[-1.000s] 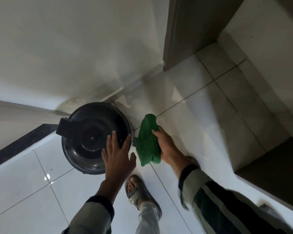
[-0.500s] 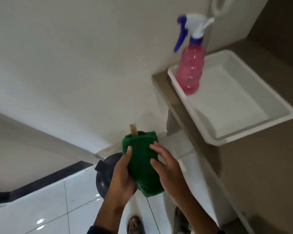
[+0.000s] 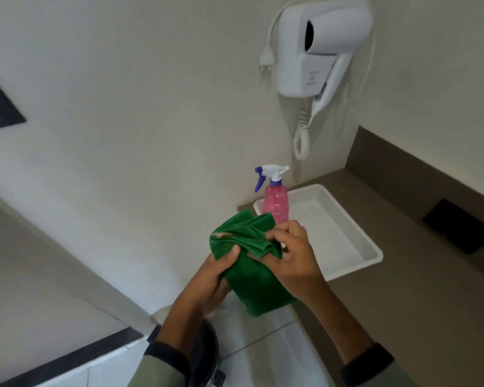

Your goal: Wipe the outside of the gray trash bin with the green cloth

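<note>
Both hands hold the green cloth (image 3: 252, 263) up at chest height in front of the wall. My left hand (image 3: 215, 275) pinches its left edge with the thumb on top. My right hand (image 3: 294, 255) grips the bunched folds on its right side. The cloth hangs down between the hands. Only a dark sliver of the gray trash bin (image 3: 207, 356) shows on the floor at the bottom, mostly hidden behind my left forearm.
A pink spray bottle (image 3: 275, 196) with a blue-white trigger stands in a white tray (image 3: 355, 247) on a brown counter (image 3: 403, 289) at the right. A white wall-mounted hair dryer (image 3: 316, 48) with a coiled cord hangs above it. White floor tiles lie below.
The view rose from the floor and bin to the wall and counter. My left hand left the bin lid and took hold of the cloth, which both hands have lifted and bunched.
</note>
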